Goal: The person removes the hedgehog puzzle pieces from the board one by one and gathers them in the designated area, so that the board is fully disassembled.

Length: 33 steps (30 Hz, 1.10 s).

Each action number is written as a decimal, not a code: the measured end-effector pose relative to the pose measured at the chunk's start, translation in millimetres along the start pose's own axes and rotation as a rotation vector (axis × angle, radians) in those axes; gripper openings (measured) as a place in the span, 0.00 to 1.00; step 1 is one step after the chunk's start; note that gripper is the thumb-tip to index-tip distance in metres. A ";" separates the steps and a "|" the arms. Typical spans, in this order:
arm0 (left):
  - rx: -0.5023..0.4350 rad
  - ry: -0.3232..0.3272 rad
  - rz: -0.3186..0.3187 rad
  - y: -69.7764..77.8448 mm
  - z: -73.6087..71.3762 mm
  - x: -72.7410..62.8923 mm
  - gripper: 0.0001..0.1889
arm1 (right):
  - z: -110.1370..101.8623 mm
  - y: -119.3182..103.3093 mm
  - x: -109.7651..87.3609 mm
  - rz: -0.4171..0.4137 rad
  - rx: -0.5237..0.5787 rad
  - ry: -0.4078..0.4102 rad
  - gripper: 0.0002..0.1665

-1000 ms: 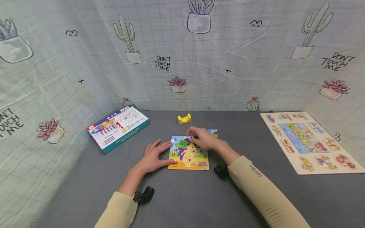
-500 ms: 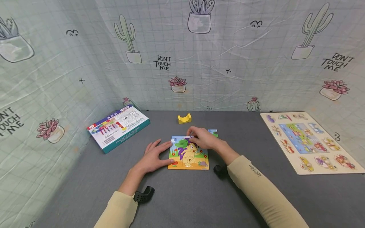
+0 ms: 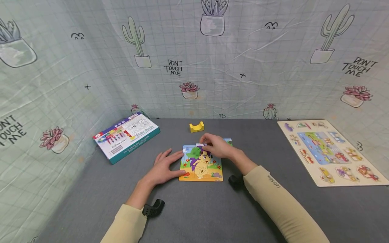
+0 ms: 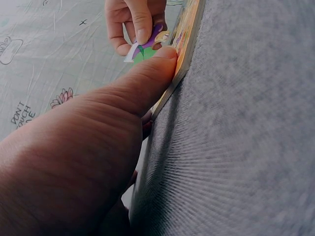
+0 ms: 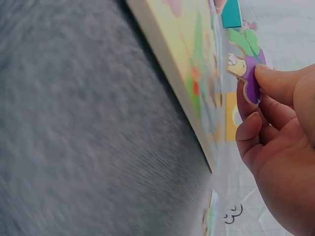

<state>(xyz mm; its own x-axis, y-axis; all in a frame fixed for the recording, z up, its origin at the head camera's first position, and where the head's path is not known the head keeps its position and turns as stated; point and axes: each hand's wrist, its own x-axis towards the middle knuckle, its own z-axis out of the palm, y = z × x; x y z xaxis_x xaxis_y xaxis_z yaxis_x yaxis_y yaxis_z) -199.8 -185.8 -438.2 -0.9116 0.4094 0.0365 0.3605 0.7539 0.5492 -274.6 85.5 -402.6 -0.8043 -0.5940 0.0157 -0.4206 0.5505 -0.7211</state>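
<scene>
A square jigsaw puzzle [image 3: 200, 170] with a cartoon hedgehog lies on the grey table in the head view. My left hand [image 3: 164, 168] rests at its left side, fingers extended, with the thumb on the lower left corner. Over the puzzle's top edge, my right hand [image 3: 217, 147] pinches a jigsaw piece between thumb and fingers. In the right wrist view that piece [image 5: 252, 81] is purple, green and cream with part of an eye, and it is tilted up off the board. The left wrist view also shows the piece [image 4: 142, 53] raised beyond my left thumb. The right hand hides the puzzle's upper right corner.
Partly behind the right hand lies another blue and green puzzle part [image 3: 229, 141]. A yellow arched block [image 3: 196, 127] stands farther back. To the left is a flat box [image 3: 127, 136]; to the right lies a large wooden picture board [image 3: 313, 173]. A printed curtain hangs behind.
The right hand has risen slightly, and the jigsaw piece in its fingers now stands tilted up from the puzzle. The left hand has stayed in place.
</scene>
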 end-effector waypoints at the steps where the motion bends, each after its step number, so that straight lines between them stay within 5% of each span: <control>1: 0.001 0.000 0.002 0.0 0.0 0.0 0.40 | -1.6 -0.1 -0.7 -0.005 0.007 0.001 0.08; 17: -0.006 -0.001 0.016 -0.4 0.4 -0.1 0.40 | -29.9 7.7 -13.9 0.029 0.023 0.044 0.07; 33: -0.010 0.006 0.017 -1.5 0.6 -0.8 0.40 | -56.0 38.5 -38.4 0.029 0.017 0.117 0.07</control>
<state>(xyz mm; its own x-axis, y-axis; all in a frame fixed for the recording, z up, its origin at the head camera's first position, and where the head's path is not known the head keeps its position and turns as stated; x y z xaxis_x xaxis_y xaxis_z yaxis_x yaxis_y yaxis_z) -199.5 -186.9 -439.6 -0.9064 0.4193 0.0508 0.3742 0.7416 0.5567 -283.4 162.4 -392.2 -0.8599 -0.5051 0.0745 -0.3901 0.5558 -0.7341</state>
